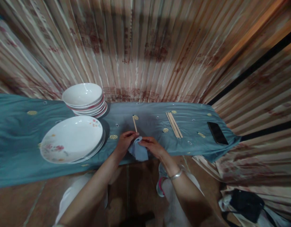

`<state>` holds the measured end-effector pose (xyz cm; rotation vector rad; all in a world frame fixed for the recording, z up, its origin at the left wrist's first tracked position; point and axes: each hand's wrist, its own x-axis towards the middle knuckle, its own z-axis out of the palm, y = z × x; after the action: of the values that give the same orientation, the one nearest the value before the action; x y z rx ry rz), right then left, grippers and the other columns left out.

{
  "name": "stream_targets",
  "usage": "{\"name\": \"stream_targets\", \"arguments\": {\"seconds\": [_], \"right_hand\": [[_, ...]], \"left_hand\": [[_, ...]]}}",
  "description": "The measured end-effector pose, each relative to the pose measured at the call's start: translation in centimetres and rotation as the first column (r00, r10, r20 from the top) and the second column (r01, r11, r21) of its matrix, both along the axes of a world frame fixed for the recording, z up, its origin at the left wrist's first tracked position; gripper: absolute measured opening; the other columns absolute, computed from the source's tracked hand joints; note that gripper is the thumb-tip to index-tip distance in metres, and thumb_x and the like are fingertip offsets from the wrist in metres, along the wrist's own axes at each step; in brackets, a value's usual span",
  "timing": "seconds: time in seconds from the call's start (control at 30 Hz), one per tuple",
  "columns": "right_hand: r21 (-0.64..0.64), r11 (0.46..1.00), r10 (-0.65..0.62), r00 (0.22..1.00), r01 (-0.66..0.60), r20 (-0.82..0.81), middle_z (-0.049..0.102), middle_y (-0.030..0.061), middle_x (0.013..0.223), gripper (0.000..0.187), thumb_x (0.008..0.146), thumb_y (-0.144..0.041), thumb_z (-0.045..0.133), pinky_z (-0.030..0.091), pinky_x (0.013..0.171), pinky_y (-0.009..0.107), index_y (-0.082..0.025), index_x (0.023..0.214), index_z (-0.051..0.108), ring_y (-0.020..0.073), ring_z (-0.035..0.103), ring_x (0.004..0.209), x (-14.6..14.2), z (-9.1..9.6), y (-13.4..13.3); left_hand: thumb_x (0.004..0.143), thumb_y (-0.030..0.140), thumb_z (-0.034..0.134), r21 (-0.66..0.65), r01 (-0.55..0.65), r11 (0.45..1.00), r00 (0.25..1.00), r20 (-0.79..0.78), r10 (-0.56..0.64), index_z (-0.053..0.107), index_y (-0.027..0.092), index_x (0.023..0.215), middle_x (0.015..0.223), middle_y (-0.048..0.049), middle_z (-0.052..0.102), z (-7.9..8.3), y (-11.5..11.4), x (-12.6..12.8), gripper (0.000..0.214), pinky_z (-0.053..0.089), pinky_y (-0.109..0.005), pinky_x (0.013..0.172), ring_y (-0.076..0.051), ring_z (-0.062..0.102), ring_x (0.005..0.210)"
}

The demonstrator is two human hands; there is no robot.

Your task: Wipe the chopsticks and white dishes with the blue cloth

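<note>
A light wooden chopstick [134, 123] points away from me, its near end running into my closed left hand [125, 140]. Against those fingers hangs a folded light-blue cloth [140, 152], pinched by my right hand [154, 146] between thumb and fingers. The cloth covers whatever part of the chopstick lies behind it, and its lower end drapes over the front edge of the table. To the right of my hands, several more chopsticks [174, 125] lie side by side on the blue-green tablecloth [150, 116].
On the left stand a stack of white bowls [82, 94] and, nearer me, a stack of large flowered plates [72, 138]. A black phone [217, 133] lies near the table's right end. Patterned curtains [145, 56] hang behind. A dark bag [247, 203] sits low at right.
</note>
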<state>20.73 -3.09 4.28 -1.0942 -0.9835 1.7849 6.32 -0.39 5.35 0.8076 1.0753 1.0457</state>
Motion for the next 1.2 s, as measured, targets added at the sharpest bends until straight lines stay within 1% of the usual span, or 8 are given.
{"name": "stream_targets", "arguments": {"seconds": [0.2,0.3,0.4,0.5,0.6,0.87,1.07,1.2], "right_hand": [[0.022,0.992,0.123,0.989,-0.125,0.077,0.064,-0.0036,0.066,0.038,0.059,-0.050,0.080,0.039,0.067,0.025,-0.016,0.074,0.073,0.0095,0.052,0.062,0.1,0.2,-0.7],[0.027,0.989,0.143,0.986,-0.146,0.091,0.065,-0.0026,0.069,0.039,0.060,-0.051,0.078,0.041,0.072,0.026,-0.016,0.076,0.073,0.0114,0.054,0.067,0.1,0.1,-1.1],[0.019,0.988,0.150,0.985,-0.152,0.089,0.066,-0.0017,0.072,0.041,0.060,-0.053,0.078,0.043,0.074,0.028,-0.017,0.078,0.073,0.0122,0.056,0.069,0.3,-0.1,-1.3],[0.010,0.984,0.179,0.980,-0.180,0.090,0.067,-0.0012,0.074,0.041,0.061,-0.053,0.077,0.043,0.078,0.029,-0.017,0.081,0.073,0.0127,0.057,0.071,0.6,-0.4,-1.6],[0.013,0.978,0.204,0.974,-0.206,0.097,0.067,-0.0011,0.075,0.041,0.063,-0.053,0.076,0.043,0.081,0.031,-0.017,0.083,0.073,0.0137,0.058,0.076,0.9,-0.8,-1.8],[0.015,0.975,0.220,0.974,-0.221,0.062,0.066,-0.0018,0.073,0.039,0.063,-0.051,0.077,0.043,0.079,0.029,-0.017,0.081,0.073,0.0128,0.057,0.073,1.2,-0.6,-2.0],[0.006,0.982,0.190,0.979,-0.191,0.070,0.066,-0.0017,0.073,0.036,0.065,-0.050,0.076,0.044,0.077,0.028,-0.018,0.082,0.073,0.0125,0.057,0.072,1.5,-0.5,-1.6],[0.003,0.983,0.184,0.979,-0.185,0.090,0.063,-0.0022,0.069,0.037,0.066,-0.050,0.075,0.042,0.071,0.026,-0.017,0.080,0.072,0.0117,0.055,0.067,1.7,-0.4,-1.3]], "left_hand": [[0.045,0.036,0.083,-0.038,-0.063,0.997,0.995,0.070,0.065,0.066,0.017,0.058,0.046,0.0055,0.053,-0.4,0.8,-0.1,0.029,0.032,-0.022,0.047,-0.007,0.043,0.044],[0.042,0.033,0.085,-0.001,-0.108,0.994,0.991,0.077,0.108,0.067,0.016,0.057,0.048,0.0046,0.055,-0.5,1.3,-0.1,0.028,0.032,-0.021,0.049,-0.006,0.044,0.047],[0.047,0.036,0.084,0.034,-0.104,0.994,0.990,0.102,0.100,0.071,0.015,0.060,0.055,0.0013,0.061,-0.4,1.6,-0.2,0.028,0.036,-0.022,0.053,-0.007,0.048,0.052],[0.049,0.040,0.083,0.014,-0.105,0.994,0.986,0.135,0.102,0.073,0.015,0.066,0.063,-0.0024,0.067,-0.2,2.0,-0.4,0.032,0.039,-0.023,0.056,-0.009,0.051,0.056],[0.045,0.038,0.086,-0.009,-0.103,0.995,0.983,0.150,0.103,0.074,0.015,0.066,0.065,-0.0031,0.068,-0.1,2.2,-0.6,0.033,0.040,-0.022,0.056,-0.009,0.051,0.056],[0.044,0.038,0.085,0.012,-0.082,0.997,0.990,0.114,0.080,0.073,0.015,0.062,0.062,-0.0027,0.066,-0.2,2.1,-0.3,0.031,0.037,-0.023,0.054,-0.008,0.047,0.054],[0.043,0.039,0.085,0.011,-0.071,0.997,0.995,0.070,0.070,0.072,0.016,0.059,0.061,-0.0022,0.065,-0.9,1.9,0.3,0.031,0.036,-0.023,0.055,-0.009,0.048,0.055],[0.043,0.038,0.084,-0.013,-0.047,0.999,0.998,0.044,0.048,0.070,0.016,0.057,0.054,0.0002,0.060,-1.3,1.5,0.7,0.030,0.033,-0.023,0.050,-0.008,0.045,0.050]]}}
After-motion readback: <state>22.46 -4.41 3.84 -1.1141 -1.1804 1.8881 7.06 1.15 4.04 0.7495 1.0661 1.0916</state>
